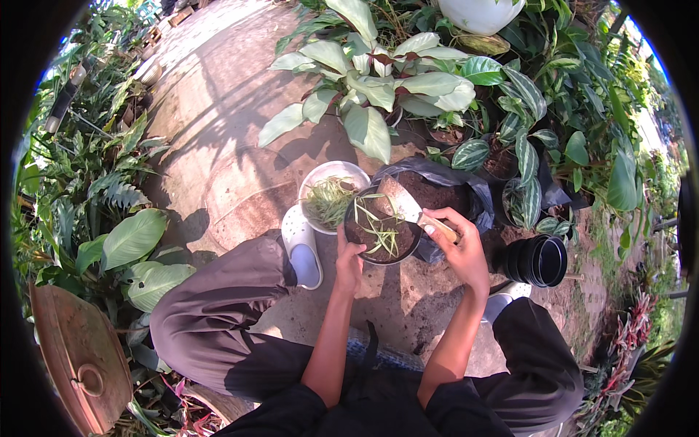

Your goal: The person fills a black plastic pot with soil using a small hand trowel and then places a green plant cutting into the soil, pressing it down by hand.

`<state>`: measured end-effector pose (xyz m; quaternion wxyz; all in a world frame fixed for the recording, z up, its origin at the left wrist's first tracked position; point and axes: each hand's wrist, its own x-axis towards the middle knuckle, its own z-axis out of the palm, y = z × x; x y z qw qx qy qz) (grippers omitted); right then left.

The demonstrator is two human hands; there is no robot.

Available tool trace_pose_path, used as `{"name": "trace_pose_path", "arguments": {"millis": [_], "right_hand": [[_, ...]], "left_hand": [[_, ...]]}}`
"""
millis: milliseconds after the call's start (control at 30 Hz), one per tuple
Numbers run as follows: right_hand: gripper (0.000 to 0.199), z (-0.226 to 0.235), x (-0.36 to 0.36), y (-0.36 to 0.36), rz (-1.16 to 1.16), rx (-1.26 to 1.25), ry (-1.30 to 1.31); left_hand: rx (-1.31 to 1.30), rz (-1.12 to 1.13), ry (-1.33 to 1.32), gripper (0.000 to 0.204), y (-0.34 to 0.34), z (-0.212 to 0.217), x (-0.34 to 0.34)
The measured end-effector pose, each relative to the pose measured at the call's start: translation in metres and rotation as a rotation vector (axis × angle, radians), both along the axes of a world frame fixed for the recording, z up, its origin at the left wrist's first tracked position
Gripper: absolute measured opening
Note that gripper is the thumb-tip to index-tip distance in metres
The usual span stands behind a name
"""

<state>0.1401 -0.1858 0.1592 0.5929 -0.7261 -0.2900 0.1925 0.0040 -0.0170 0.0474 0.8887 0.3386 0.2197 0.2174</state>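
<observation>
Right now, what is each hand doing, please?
Left hand: closed on the rim of the black pot filled with soil.
Right hand: closed on the handle of the trowel.

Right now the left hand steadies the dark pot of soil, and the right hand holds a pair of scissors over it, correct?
Not scissors. In the head view the right hand holds a trowel over the dark pot of soil. The left hand does steady that pot.

A round black pot (382, 237) sits on the concrete, filled with dark soil, thin green shoots lying on top. A trowel (408, 205), blade seemingly metal, angles over its rim.
</observation>
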Motion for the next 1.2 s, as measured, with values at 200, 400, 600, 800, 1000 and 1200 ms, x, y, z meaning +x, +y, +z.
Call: {"name": "trace_pose_path", "arguments": {"millis": [200, 400, 600, 800, 1000, 1200], "right_hand": [[0.02, -0.009, 0.005, -0.001, 0.048, 0.056, 0.0], [0.022, -0.006, 0.006, -0.003, 0.121, 0.036, 0.017], [0.023, 0.008, 0.006, -0.017, 0.02, -0.072, -0.038], [0.023, 0.01, 0.008, -0.027, 0.014, -0.088, -0.007], [0.023, 0.012, 0.006, -0.019, 0.046, -0.065, -0.036], [0.023, 0.017, 0.0, -0.013, -0.065, -0.057, -0.098]], "left_hand": [[-0.018, 0.005, 0.017, 0.095, 0.001, -0.003, -0.001], [0.004, -0.033, 0.027, 0.094, 0.002, -0.006, -0.001], [-0.054, -0.011, 0.037, 0.093, 0.001, -0.008, -0.002], [-0.07, -0.015, 0.024, 0.093, 0.001, -0.009, -0.002], [-0.063, -0.032, 0.083, 0.097, 0.001, -0.009, -0.002], [-0.033, -0.03, 0.105, 0.078, 0.004, -0.01, -0.001]]}}
